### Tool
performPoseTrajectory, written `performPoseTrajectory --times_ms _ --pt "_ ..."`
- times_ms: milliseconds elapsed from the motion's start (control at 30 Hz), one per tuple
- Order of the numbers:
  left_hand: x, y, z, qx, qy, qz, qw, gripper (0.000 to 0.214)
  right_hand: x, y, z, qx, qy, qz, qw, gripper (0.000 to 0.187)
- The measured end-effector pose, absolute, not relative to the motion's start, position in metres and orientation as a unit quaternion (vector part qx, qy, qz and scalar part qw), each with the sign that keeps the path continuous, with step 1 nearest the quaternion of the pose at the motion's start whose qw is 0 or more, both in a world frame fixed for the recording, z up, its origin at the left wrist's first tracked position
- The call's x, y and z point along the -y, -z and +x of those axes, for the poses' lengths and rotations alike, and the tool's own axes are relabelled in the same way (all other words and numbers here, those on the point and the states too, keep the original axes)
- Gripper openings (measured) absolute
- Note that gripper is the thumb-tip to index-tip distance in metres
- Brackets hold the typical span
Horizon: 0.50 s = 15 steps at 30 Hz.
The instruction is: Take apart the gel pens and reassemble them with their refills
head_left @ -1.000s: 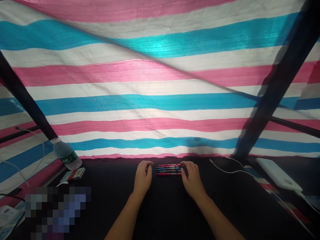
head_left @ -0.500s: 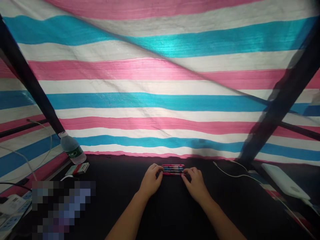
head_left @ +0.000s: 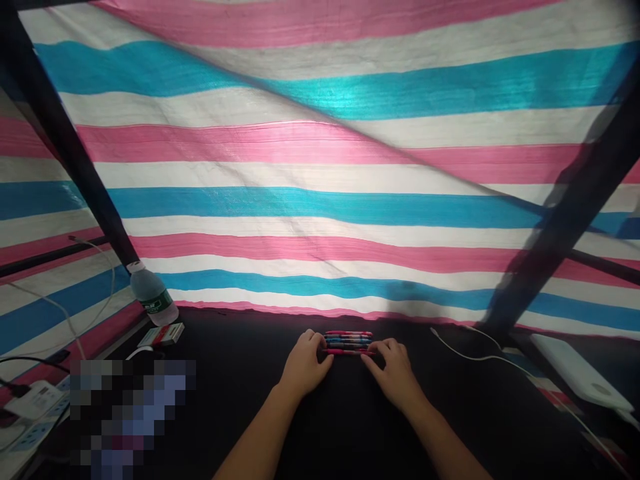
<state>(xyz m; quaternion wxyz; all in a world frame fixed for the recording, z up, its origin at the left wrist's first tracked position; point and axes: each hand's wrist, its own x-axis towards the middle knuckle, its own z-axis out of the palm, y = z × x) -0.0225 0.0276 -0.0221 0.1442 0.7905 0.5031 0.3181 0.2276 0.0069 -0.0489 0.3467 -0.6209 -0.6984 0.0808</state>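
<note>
Several pens lie side by side on the black tabletop (head_left: 345,420), lengthwise from left to right. The farthest is a red pen (head_left: 349,333), with blue and dark pens (head_left: 349,341) in the middle of the row. Nearest to me is another red pen (head_left: 344,352), its two ends between my hands. My left hand (head_left: 306,363) pinches its left end with thumb and fingers. At the right end, my right hand (head_left: 394,370) is closed in the same way. My fingertips partly cover the pens' ends.
A water bottle (head_left: 154,295) and a small box (head_left: 167,335) stand at the back left, above a blurred-out patch (head_left: 145,413). Power strips and a white plug (head_left: 37,399) sit at the left edge. On the right are a white cable (head_left: 465,357) and white power bank (head_left: 580,370). Striped sheeting hangs behind.
The nearest red pen now lies slightly apart from the others, closer to me. Both thumbs have shifted a little toward me with it. The whole view has moved slightly.
</note>
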Motion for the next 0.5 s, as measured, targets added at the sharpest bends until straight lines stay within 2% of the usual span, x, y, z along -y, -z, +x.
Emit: performPoseTrajectory --times_ms 67,200,367,500 --pt "-0.027 0.022 -0.023 -0.496 -0.316 0.795 0.148 0.020 -0.006 0.047 0.227 0.704 -0.085 -0.615 0.345 0.022" --pt "-0.026 0.022 -0.022 -0.487 -0.312 0.801 0.158 0.016 -0.004 0.042 0.224 0.714 -0.101 -0.605 0.336 0.018" --pt "-0.026 0.022 -0.020 -0.467 -0.308 0.810 0.175 0.021 0.001 0.035 0.220 0.731 -0.118 -0.585 0.331 0.017" --pt "-0.026 0.020 -0.018 -0.452 -0.283 0.827 0.180 0.007 0.005 0.031 0.218 0.751 -0.140 -0.566 0.310 0.008"
